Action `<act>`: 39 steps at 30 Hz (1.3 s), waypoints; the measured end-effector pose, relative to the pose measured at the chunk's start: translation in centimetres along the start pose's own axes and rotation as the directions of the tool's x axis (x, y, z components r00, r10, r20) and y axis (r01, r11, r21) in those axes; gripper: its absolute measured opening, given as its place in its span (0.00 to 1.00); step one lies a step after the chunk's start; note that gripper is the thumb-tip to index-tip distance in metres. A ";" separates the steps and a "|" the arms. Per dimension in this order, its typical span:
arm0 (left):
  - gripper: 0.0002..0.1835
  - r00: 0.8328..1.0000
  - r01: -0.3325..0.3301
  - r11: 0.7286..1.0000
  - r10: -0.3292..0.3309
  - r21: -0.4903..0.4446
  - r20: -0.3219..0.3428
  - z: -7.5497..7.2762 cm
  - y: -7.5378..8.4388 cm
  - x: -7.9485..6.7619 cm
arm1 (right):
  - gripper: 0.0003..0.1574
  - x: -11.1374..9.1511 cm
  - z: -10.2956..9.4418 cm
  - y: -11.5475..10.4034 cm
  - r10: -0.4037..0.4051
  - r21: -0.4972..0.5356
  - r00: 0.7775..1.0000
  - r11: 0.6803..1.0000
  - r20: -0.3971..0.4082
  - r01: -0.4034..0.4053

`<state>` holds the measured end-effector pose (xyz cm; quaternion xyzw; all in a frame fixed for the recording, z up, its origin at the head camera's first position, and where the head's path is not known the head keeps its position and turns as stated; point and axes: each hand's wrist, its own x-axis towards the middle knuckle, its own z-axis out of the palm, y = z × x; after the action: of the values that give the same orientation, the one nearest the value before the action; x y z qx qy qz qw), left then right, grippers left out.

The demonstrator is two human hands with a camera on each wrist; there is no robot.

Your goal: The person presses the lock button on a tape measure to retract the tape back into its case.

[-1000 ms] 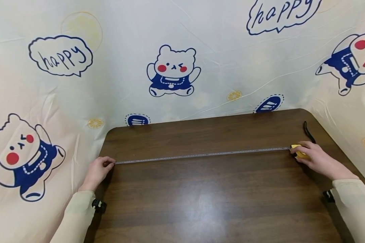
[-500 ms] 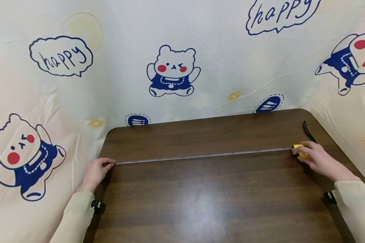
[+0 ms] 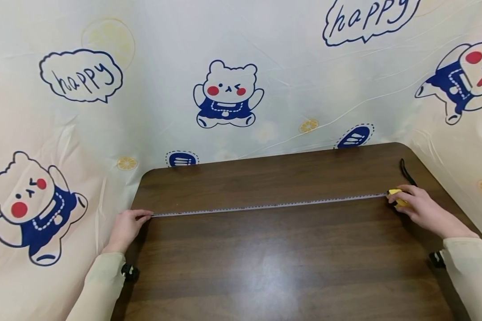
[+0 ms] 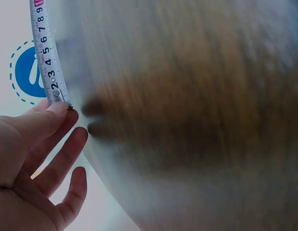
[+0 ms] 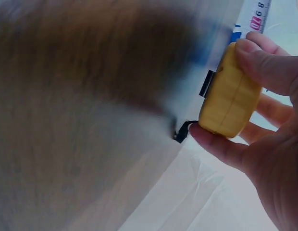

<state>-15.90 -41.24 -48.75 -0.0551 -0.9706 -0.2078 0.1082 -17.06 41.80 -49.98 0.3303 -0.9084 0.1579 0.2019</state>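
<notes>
A tape measure's white blade [image 3: 265, 206] stretches across the brown table [image 3: 241, 249], between both hands. At the table's left side my left hand [image 3: 126, 227] pinches the blade's end between thumb and forefinger; in the left wrist view the low numbers of the blade [image 4: 47, 57] run away from the fingertips, and the other fingers of the left hand [image 4: 38, 159] are loosely bent. Over on the right, my right hand [image 3: 423, 209] grips the yellow tape measure case [image 3: 395, 196]. The right wrist view has the case [image 5: 230, 96] held between thumb and fingers, with a black strap [image 5: 181, 132] at its lower end.
Behind the table hangs a pale curtain [image 3: 289, 89] printed with bears and the word happy; it also covers both sides. The strap [image 3: 406, 173] reaches toward the table's back right corner. Black wrist bands [image 3: 130, 273] show at both sleeves.
My right hand has shifted slightly right with the case, so a little more blade shows. The left hand stays nearly in place, still pinching the blade's end.
</notes>
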 end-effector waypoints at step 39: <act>0.05 1.000 -0.007 1.000 0.007 -0.021 0.023 0.2 1.3 -0.1 | 0.50 -0.4 -0.6 -0.7 0.114 0.023 0.989 0.993 0.095 -0.117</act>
<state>-15.60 -40.00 -48.42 -0.0621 -0.9693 -0.2170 0.0972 -16.16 41.78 -49.56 0.2869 -0.9321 0.1669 0.1449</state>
